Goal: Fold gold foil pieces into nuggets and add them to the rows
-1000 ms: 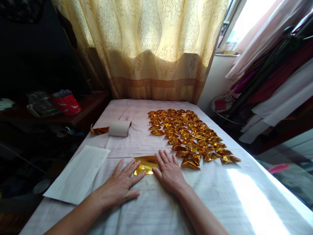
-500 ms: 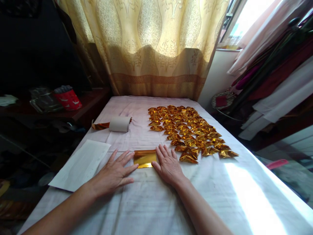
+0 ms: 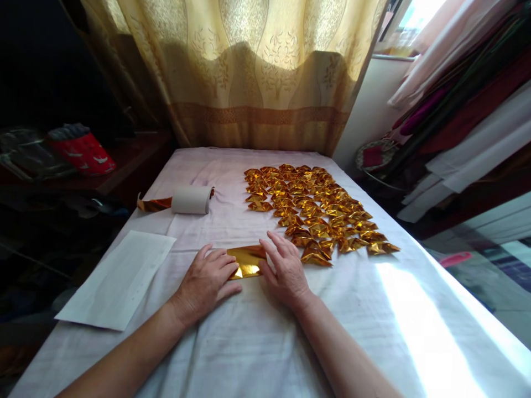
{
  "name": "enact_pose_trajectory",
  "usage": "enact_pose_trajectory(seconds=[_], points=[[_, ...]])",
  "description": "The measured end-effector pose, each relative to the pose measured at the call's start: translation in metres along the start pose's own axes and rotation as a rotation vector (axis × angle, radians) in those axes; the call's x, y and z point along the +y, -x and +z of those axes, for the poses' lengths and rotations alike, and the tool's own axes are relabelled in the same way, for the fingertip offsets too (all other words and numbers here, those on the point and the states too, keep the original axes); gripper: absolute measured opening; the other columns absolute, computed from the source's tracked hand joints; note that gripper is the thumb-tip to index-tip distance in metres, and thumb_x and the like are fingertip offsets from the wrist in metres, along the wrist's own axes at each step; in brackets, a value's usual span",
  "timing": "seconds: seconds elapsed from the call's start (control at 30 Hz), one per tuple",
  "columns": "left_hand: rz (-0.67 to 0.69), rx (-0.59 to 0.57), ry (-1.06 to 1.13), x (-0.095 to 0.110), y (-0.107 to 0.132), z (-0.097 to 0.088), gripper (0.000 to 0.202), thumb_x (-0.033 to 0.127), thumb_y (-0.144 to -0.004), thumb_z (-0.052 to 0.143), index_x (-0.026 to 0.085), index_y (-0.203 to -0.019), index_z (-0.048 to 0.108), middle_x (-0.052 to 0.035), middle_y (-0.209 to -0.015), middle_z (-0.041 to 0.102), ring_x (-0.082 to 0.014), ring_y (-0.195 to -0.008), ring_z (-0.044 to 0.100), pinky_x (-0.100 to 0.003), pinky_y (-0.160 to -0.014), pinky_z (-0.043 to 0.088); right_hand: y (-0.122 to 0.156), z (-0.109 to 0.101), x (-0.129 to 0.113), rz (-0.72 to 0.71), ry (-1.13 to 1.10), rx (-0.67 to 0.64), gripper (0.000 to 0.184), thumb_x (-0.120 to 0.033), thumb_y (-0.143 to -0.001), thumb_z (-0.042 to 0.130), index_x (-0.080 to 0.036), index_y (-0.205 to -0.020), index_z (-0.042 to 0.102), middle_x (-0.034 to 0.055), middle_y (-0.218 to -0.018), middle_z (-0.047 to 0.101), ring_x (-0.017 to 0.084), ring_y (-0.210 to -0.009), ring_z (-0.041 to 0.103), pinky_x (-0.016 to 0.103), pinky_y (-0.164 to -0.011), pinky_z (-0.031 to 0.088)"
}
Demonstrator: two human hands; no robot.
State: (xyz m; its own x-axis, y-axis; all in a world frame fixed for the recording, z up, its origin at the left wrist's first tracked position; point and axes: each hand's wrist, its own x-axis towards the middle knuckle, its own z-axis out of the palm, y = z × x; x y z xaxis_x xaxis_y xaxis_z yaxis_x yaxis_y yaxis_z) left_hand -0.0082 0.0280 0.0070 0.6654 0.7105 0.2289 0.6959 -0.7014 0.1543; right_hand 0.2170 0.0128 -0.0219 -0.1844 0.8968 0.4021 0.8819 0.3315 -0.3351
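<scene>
A strip of gold foil paper (image 3: 248, 261) lies between my two hands, its surface shiny and slightly bent. My left hand (image 3: 209, 276) rests at the strip's left end, fingers close together and laid over it, the thumb stretched out apart on the cloth. At the right end, my right hand (image 3: 284, 271) has its thumb and fingers curved around the edge, gripping it. The strip's ends are partly hidden by my fingers. Just beyond my right hand lie rows of folded gold foil pieces (image 3: 309, 207), pointed at both ends.
A grey-white cardboard roll (image 3: 191, 200) with gold foil sticking out lies behind my left hand. White paper (image 3: 120, 279) is on the left of the white-clothed table (image 3: 232, 337). A red container (image 3: 85, 152) stands on a dark side surface. Clothes (image 3: 468, 127) hang at right; a curtain (image 3: 257, 83) hangs behind.
My left fingers, spread before, have drawn together over the foil's left end. My right hand's fingers have lifted and curled at the right end. The foil is slightly tilted. The view has shifted downward.
</scene>
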Motion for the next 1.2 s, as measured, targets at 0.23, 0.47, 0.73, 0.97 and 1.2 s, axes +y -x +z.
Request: enact_pose_trajectory(seconds=[0.23,0.47,0.73,0.97,1.2], points=[[0.045,0.100,-0.064,-0.004,0.002,0.011,0.018,0.033,-0.095,0.054,0.020,-0.102,0.065,-0.0053,-0.106,0.074,-0.0216,-0.096,0.066,-0.045,-0.104,0.037,-0.001,-0.005,-0.003,-0.193,-0.237,-0.158,0.017,-0.027,-0.093,0.056,-0.022,-0.092,0.073,0.0054,-0.095,0.073,0.017,-0.086,0.062,0.031,-0.083,0.047],[0.081,0.158,-0.045,-0.008,0.003,0.014,0.019,0.026,-0.099,0.047,0.020,-0.096,0.065,-0.0028,-0.106,0.074,-0.0178,-0.095,0.067,-0.043,-0.108,0.035,-0.004,-0.006,0.003,-0.186,-0.243,-0.190,0.016,-0.026,-0.094,0.057,-0.023,-0.098,0.072,0.0058,-0.099,0.072,0.018,-0.092,0.061,0.032,-0.084,0.047],[0.001,0.151,0.046,-0.011,0.005,0.017,0.021,0.029,-0.098,0.048,0.021,-0.092,0.066,-0.0028,-0.105,0.074,-0.0182,-0.097,0.066,-0.043,-0.106,0.037,-0.002,-0.010,0.010,-0.089,-0.198,-0.175,0.022,-0.028,-0.095,0.054,-0.023,-0.090,0.074,0.0057,-0.088,0.069,0.018,-0.081,0.060,0.031,-0.076,0.046],[-0.061,0.105,0.158,-0.017,0.005,0.013,0.021,0.034,-0.096,0.051,0.022,-0.088,0.066,-0.0043,-0.108,0.072,-0.0204,-0.103,0.064,-0.043,-0.105,0.040,-0.002,-0.011,0.009,0.008,-0.201,-0.184,0.023,-0.031,-0.095,0.054,-0.022,-0.087,0.073,0.0049,-0.087,0.068,0.018,-0.082,0.059,0.031,-0.077,0.045],[-0.150,0.124,0.199,-0.019,0.000,0.016,0.024,0.034,-0.097,0.052,0.021,-0.080,0.062,-0.0047,-0.110,0.069,-0.0216,-0.103,0.061,-0.041,-0.094,0.048,0.000,-0.011,0.006,0.090,-0.191,-0.212,0.026,-0.027,-0.096,0.050,-0.016,-0.086,0.071,0.0074,-0.087,0.065,0.021,-0.084,0.058,0.034,-0.079,0.045]])
